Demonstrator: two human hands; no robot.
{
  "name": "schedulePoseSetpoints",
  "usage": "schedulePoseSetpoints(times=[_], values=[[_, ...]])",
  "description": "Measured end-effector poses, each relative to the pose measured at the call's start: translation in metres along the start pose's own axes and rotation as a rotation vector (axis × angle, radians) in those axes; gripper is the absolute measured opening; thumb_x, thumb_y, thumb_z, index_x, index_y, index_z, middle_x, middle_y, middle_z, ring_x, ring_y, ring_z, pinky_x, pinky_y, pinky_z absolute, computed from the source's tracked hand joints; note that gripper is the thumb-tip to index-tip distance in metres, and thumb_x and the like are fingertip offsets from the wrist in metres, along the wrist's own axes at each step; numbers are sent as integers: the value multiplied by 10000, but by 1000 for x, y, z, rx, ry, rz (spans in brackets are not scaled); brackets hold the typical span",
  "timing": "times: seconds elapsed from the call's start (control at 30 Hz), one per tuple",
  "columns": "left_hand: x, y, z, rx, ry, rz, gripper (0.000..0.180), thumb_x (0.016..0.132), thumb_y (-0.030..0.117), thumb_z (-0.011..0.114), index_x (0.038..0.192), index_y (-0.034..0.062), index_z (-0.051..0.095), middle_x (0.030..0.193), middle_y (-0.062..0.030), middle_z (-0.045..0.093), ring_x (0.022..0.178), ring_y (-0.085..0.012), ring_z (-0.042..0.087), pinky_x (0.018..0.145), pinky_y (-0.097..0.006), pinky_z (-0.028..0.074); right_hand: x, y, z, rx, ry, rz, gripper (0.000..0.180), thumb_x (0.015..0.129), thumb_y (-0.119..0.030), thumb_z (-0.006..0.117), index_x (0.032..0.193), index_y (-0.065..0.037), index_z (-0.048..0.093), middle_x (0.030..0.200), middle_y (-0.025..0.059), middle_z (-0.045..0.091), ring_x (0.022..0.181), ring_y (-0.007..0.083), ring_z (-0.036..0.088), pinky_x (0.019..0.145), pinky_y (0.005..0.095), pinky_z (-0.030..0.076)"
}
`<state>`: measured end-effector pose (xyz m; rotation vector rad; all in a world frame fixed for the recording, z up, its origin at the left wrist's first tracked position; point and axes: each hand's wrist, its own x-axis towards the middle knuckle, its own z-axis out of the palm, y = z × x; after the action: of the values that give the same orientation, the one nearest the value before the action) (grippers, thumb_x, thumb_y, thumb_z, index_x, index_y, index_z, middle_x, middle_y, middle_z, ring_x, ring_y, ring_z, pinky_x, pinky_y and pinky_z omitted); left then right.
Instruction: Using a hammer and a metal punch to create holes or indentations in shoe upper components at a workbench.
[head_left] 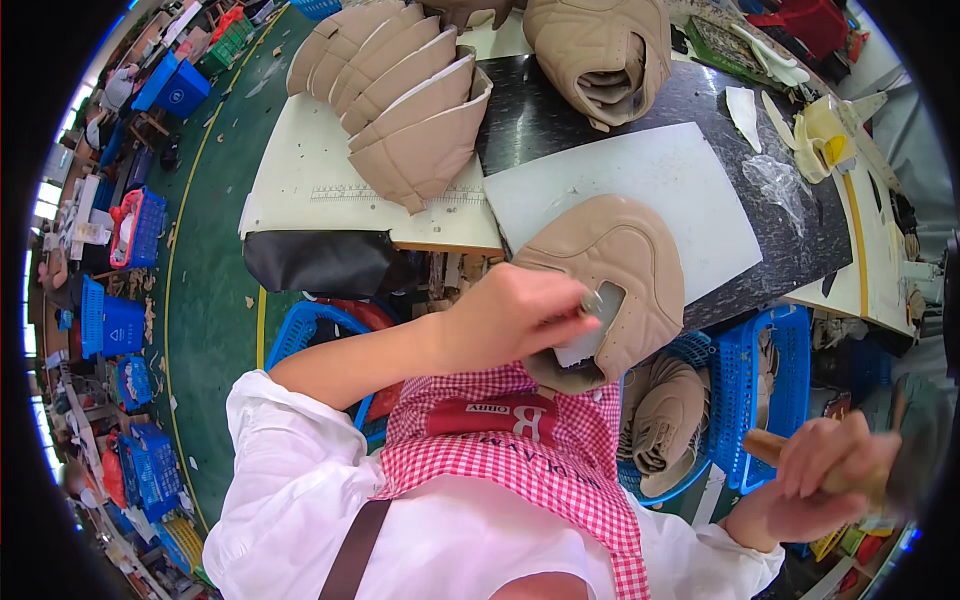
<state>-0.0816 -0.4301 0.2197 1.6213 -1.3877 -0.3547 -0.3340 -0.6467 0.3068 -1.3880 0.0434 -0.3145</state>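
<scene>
Currently pinching one small shiny piece in the left hand, angled over one tan upper at near centre, and gripping one wooden handle in the right hand, held out near right.

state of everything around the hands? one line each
Left hand: pinching a small metallic item
Right hand: closed around a wooden handle, tool's far end blurred
Near tan upper: partly on the white sheet, cutout facing up
White sheet: spread over the black slab
Stacked tan pieces: nested, fanned out
Far tan upper: rounded, opening toward the person
Rectangular blue basket: upright, tan pieces inside
</scene>
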Motion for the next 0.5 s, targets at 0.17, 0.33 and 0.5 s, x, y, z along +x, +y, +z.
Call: schedulePoseSetpoints(times=[0.17,0.33,0.5], values=[[-3,-8,-3,-215,68,-183,120,853,111,587,917,9,597,788,-36,638,701,-82,610,622,-222,488,53,31,49,-1092,-157,91,265,784,-75,610,1042,-21,573,890,107,593,758,220,570,720,294,441],[2,-17,-2,-662,145,-399,118,879,95,556,915,-9,599,815,-23,644,719,-81,605,653,-210,492,30,45,14,-979,183,102,209,821,-143,576,984,-16,546,767,42,526,525,104,459,485,203,339],[10,-7,-10,-149,-18,-204,111,833,87,611,901,-1,616,786,-45,651,692,-61,596,641,-199,487,33,-35,24,94,55,-317,245,720,-77,648,939,-18,554,839,108,563,693,223,545,638,349,453]])
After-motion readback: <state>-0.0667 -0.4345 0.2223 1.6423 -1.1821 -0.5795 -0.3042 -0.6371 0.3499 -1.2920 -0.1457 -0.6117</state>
